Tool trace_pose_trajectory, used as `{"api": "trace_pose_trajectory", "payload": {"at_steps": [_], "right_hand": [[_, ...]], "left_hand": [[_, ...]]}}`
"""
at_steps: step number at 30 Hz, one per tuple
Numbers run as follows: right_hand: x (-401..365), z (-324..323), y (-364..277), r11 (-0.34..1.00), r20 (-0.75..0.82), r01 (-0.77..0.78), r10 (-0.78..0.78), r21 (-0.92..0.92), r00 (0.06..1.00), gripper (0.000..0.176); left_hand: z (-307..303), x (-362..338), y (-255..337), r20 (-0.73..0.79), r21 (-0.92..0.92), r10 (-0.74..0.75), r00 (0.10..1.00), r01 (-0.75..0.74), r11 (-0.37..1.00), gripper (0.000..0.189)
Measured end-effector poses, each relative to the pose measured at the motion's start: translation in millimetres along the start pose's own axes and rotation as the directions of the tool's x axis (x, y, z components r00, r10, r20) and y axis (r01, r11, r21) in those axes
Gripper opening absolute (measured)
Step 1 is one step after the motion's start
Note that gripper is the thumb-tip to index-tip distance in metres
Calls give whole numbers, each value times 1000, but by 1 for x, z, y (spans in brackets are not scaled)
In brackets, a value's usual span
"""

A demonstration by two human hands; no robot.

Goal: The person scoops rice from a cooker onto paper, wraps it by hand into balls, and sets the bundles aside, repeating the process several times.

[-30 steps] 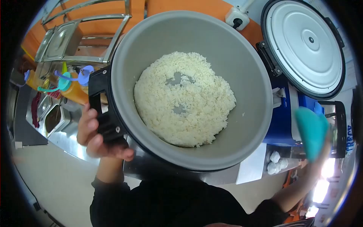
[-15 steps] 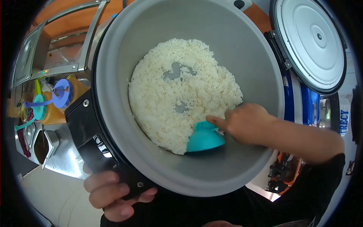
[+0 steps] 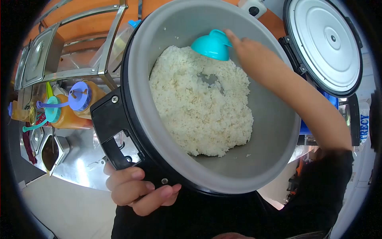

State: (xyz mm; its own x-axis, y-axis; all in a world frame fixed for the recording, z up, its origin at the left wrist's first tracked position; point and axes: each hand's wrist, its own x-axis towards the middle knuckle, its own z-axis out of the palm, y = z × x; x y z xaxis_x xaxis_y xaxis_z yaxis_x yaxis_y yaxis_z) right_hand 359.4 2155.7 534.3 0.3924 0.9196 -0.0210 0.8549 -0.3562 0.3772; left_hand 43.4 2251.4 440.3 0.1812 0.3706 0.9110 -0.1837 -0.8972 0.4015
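Observation:
A large rice cooker pot (image 3: pixel 274 159) with a grey inner wall holds a mound of cooked white rice (image 3: pixel 199 107). With my right hand (image 3: pixel 250 51) I grip a teal rice scoop (image 3: pixel 210 47) by its handle end. The scoop's rounded back faces me at the far edge of the rice; whether it holds rice is hidden. My left hand (image 3: pixel 143 191) is closed around the lower end of the cooker's black side handle (image 3: pixel 115 131), with the fingertips showing. A bare patch of pot bottom shows through the rice near the scoop.
The cooker's round lid (image 3: pixel 326 44) stands open at the right. To the left are pump bottles (image 3: pixel 83 99) of orange liquid, a steel container (image 3: pixel 51 153) with dark contents and a lidded steel pan (image 3: pixel 39 59) on a metal rack (image 3: pixel 107 47).
My right hand has carried the scoop from the near side of the rice to the far side. The rice has shifted, and the near bare patch is covered. The pot appears slightly turned in view.

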Motion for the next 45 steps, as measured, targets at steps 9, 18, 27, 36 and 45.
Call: {"api": "trace_pose_trajectory", "payload": {"at_steps": [9, 18, 27, 36, 45], "right_hand": [[22, 5, -42, 988, 354, 154, -146, 7, 924, 74], [-5, -13, -3, 962, 261, 10, 63, -272, 963, 74], [-12, 14, -19, 1000, 460, 3, 1, -7, 888, 68], [-27, 35, 7, 967, 527, -107, 218, -233, 822, 65], [-59, -35, -12, 948, 609, -258, 95, 187, 788, 53]], "left_hand": [[10, 1, -5, -87, 42, 4, 996, 0, 999, 28], [26, 12, 16, -191, 51, -162, 968, 175, 983, 18], [7, -5, 4, -61, 43, -71, 996, 73, 996, 21], [7, -4, -3, -70, 26, 11, 998, -9, 1000, 27], [2, 3, 6, 9, 20, -94, 996, 93, 995, 29]]}}
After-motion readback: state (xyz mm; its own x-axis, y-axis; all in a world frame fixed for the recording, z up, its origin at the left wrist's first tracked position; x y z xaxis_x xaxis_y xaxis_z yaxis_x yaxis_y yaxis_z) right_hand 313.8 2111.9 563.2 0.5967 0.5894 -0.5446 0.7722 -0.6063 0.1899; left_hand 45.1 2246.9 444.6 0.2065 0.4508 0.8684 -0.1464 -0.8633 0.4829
